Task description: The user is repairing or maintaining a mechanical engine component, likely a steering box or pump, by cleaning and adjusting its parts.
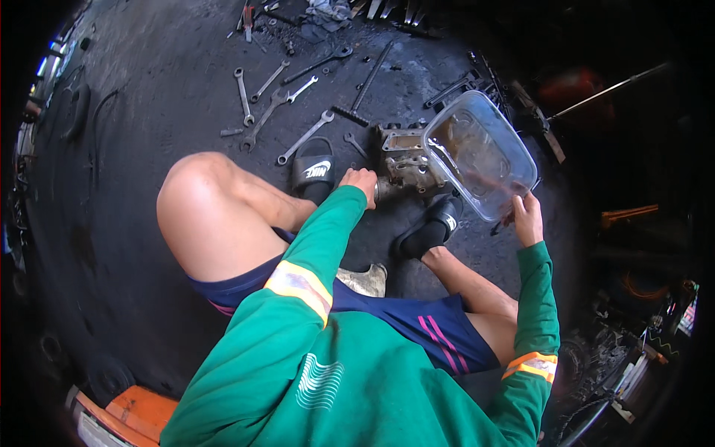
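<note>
In the head view, a greasy cast metal housing (402, 167) with rectangular openings sits on the floor between my sandaled feet. My left hand (361, 184) is closed on a cylindrical end of it at its near left side. My right hand (526, 216) grips the near right corner of a clear plastic tub (484, 141), held tilted over the housing's right part. Some brownish liquid or residue shows in the tub. My fingertips on the left are partly hidden.
Several wrenches (243, 95) and a long bar (372, 78) lie on the dark floor (134, 223) beyond my feet. A red object (577, 89), a thin rod (603, 89) and cluttered tools are at the right. An orange object (138, 410) stands at lower left.
</note>
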